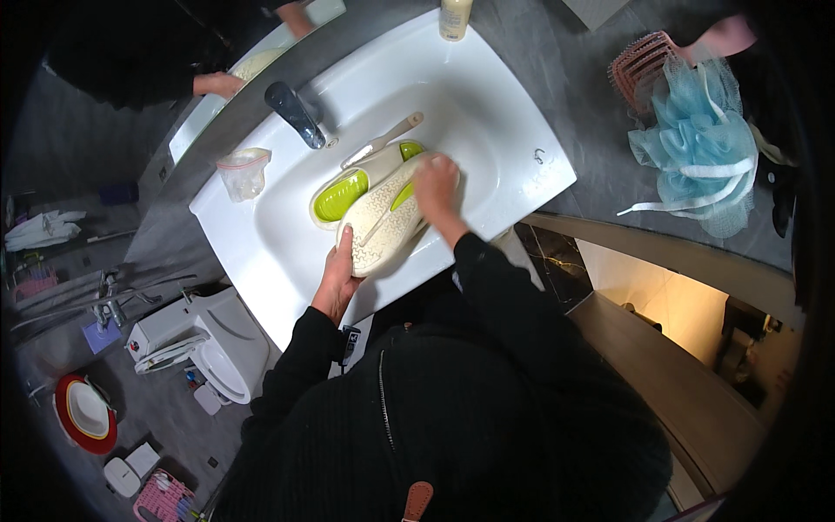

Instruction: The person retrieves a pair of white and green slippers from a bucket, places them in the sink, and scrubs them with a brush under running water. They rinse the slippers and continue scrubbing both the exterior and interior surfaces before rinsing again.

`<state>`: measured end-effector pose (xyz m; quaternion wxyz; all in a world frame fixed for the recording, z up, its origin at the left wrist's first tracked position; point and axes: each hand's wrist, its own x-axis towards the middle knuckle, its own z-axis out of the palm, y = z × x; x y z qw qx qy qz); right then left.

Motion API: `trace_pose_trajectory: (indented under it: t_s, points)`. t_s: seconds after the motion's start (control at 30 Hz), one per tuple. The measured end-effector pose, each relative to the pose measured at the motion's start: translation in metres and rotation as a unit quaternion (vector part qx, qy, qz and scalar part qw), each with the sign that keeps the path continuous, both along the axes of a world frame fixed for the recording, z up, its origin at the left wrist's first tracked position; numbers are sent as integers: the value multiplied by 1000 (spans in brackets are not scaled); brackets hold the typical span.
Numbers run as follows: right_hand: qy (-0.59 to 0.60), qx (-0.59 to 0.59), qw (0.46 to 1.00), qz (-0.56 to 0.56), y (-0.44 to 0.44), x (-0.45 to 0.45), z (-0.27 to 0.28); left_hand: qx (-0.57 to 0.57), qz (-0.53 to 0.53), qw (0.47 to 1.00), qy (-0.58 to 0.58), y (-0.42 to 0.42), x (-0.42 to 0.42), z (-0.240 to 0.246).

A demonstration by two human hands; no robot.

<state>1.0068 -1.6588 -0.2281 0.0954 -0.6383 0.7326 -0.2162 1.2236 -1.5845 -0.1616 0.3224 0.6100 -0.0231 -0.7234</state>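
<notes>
My left hand (pixel 339 277) grips one end of a cream shoe (pixel 381 222), its thumb on the textured sole, which faces up. A lime-green strip shows in the middle of that sole. At the shoe's other end, my right hand (pixel 436 186) lies over the sole with curled fingers; whatever is under them is hidden. A second cream shoe with lime-green parts (pixel 341 196) lies in the white washbasin (pixel 287 245), partly behind the held one. Beside it rests a beige-handled tool (pixel 401 128), perhaps a brush.
A dark faucet (pixel 297 117) stands at the basin's back. On the rim are a zip-top plastic bag (pixel 243 175) and a bottle (pixel 455 19). The right counter holds a blue mesh bath puff (pixel 701 143) and a pink hairbrush (pixel 642 65). A toilet (pixel 218 359) stands at left.
</notes>
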Motion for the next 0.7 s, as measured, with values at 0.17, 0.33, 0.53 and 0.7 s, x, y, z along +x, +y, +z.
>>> trace_pose_trajectory:
  t_s: [0.17,0.33,0.53,0.7]
  points:
    - [-31,-58,996,63,1,5,-4,-43,-55,996,-51,6,7,4]
    - [-55,4,998,-34,-39,9,-5,-146,-122,974,-121,17,4,0]
    - [-212,-131,893,375,-4,60,25,-176,-137,968,-114,29,23,10]
    - [-204,205,957,4,-18,6,-7,-86,-9,996,-9,52,37,37]
